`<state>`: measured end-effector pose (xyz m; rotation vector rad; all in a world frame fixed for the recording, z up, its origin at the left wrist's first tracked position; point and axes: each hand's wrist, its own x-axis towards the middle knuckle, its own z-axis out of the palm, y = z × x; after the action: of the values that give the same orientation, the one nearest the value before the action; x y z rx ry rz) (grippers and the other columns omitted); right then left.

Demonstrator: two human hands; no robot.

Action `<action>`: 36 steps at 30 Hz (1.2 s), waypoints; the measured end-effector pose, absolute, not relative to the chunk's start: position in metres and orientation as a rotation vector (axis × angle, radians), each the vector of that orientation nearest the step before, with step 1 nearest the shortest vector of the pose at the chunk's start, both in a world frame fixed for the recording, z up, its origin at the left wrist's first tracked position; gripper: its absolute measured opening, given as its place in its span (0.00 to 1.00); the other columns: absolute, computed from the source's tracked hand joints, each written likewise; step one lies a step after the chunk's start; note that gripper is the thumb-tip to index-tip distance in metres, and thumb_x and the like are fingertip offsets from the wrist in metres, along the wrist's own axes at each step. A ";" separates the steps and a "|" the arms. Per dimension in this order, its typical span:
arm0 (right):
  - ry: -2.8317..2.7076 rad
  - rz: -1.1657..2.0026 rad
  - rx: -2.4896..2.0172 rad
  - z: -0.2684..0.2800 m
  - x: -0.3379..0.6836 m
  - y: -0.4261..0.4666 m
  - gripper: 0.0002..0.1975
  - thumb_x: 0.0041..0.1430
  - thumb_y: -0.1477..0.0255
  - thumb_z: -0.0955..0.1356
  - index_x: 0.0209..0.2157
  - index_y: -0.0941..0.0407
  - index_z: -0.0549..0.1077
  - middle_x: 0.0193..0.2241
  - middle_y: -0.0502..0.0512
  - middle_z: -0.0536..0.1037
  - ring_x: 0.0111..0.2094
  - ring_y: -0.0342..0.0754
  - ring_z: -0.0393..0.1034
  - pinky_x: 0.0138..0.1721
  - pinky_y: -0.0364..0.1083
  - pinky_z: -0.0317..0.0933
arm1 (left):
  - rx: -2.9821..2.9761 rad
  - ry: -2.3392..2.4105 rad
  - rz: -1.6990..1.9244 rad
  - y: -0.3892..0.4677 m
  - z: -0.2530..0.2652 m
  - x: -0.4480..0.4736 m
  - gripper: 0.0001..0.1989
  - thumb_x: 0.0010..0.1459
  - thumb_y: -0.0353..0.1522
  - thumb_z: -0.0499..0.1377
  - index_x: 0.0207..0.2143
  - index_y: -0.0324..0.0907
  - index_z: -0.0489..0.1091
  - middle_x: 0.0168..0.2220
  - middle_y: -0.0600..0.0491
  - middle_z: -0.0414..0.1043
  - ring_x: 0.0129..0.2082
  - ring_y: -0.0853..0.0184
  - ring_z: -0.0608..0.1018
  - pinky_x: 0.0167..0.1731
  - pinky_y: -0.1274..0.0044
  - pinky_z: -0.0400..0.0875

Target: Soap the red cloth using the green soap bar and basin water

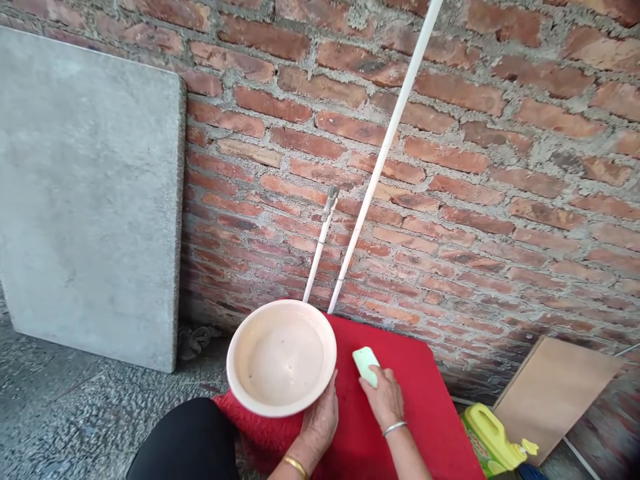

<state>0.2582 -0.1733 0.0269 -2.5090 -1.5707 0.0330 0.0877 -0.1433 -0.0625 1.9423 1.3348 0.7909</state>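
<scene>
A cream plastic basin [285, 357] is at the left edge of a red-covered table [425, 413]. My left hand [321, 417], with a gold bangle at its wrist, grips the basin's right side; its fingertips are partly hidden against the wall. Inside, the basin has a smooth, pale bottom with a small glint; whether it holds water I cannot tell. Just to the right, my right hand [386, 398] is closed on a pale green bar of soap [365, 360], low over the red cover or touching it. A silver bangle circles that wrist.
Behind the table rises a brick wall [440, 160] with a long white pipe [383, 157] and a short tap pipe [320, 253]. A grey slab [95, 193] leans at left. A yellow jug [493, 437] and brown board [555, 393] stand at right. My dark-clad knee [187, 440] is below.
</scene>
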 end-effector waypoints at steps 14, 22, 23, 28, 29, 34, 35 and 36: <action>-1.664 0.121 -2.093 -0.013 0.240 -0.277 0.15 0.54 0.63 0.70 0.45 0.45 0.78 0.40 0.50 0.77 0.41 0.53 0.75 0.46 0.46 0.67 | 2.083 1.460 0.948 -0.143 -0.065 0.087 0.28 0.61 0.26 0.53 0.63 0.37 0.66 0.63 0.46 0.69 0.68 0.50 0.62 0.69 0.55 0.54; -1.336 -0.039 -2.511 0.001 0.326 -0.311 0.21 0.59 0.58 0.65 0.47 0.52 0.79 0.37 0.59 0.77 0.38 0.57 0.77 0.43 0.52 0.68 | 2.109 1.437 1.088 -0.140 -0.079 0.092 0.25 0.61 0.29 0.55 0.61 0.36 0.69 0.61 0.42 0.71 0.65 0.45 0.67 0.67 0.52 0.59; -1.271 -0.042 -2.541 0.002 0.336 -0.315 0.22 0.59 0.57 0.64 0.48 0.53 0.78 0.37 0.59 0.77 0.37 0.58 0.77 0.42 0.52 0.69 | 2.095 1.435 1.093 -0.141 -0.078 0.093 0.25 0.61 0.30 0.54 0.61 0.37 0.70 0.61 0.43 0.71 0.64 0.46 0.68 0.66 0.52 0.60; -1.293 0.114 -2.390 0.004 0.300 -0.295 0.19 0.59 0.56 0.64 0.46 0.48 0.77 0.39 0.54 0.77 0.40 0.53 0.77 0.43 0.47 0.68 | 1.970 1.391 1.130 -0.143 -0.066 0.089 0.24 0.66 0.40 0.50 0.59 0.41 0.71 0.64 0.45 0.67 0.67 0.51 0.64 0.68 0.54 0.56; -1.363 0.144 -2.343 0.005 0.280 -0.285 0.17 0.59 0.57 0.65 0.46 0.48 0.77 0.39 0.53 0.77 0.41 0.52 0.76 0.43 0.46 0.67 | 1.935 1.369 1.134 -0.144 -0.063 0.087 0.25 0.66 0.42 0.50 0.60 0.41 0.70 0.65 0.45 0.66 0.68 0.52 0.62 0.69 0.55 0.54; -1.706 0.131 -2.205 0.009 0.196 -0.241 0.13 0.56 0.68 0.68 0.44 0.47 0.78 0.40 0.52 0.76 0.42 0.52 0.74 0.45 0.45 0.64 | 1.780 1.273 1.106 -0.148 -0.053 0.079 0.30 0.66 0.48 0.48 0.61 0.40 0.68 0.65 0.44 0.66 0.70 0.54 0.60 0.70 0.57 0.51; -1.727 0.118 -2.203 0.010 0.191 -0.238 0.13 0.55 0.69 0.69 0.43 0.47 0.78 0.40 0.52 0.76 0.42 0.53 0.74 0.46 0.46 0.63 | 1.766 1.255 1.093 -0.149 -0.052 0.078 0.30 0.66 0.48 0.48 0.61 0.40 0.68 0.65 0.44 0.65 0.70 0.54 0.59 0.70 0.57 0.50; -1.732 0.104 -2.212 0.011 0.192 -0.236 0.13 0.55 0.70 0.69 0.43 0.47 0.78 0.40 0.53 0.76 0.42 0.53 0.73 0.46 0.47 0.63 | 1.755 1.242 1.084 -0.150 -0.050 0.078 0.31 0.66 0.49 0.47 0.61 0.39 0.68 0.66 0.43 0.65 0.70 0.53 0.59 0.70 0.56 0.49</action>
<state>0.1916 -0.2363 0.0107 -2.2118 -1.7324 0.1039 0.0780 -0.1497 -0.0502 1.7555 1.2420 1.0840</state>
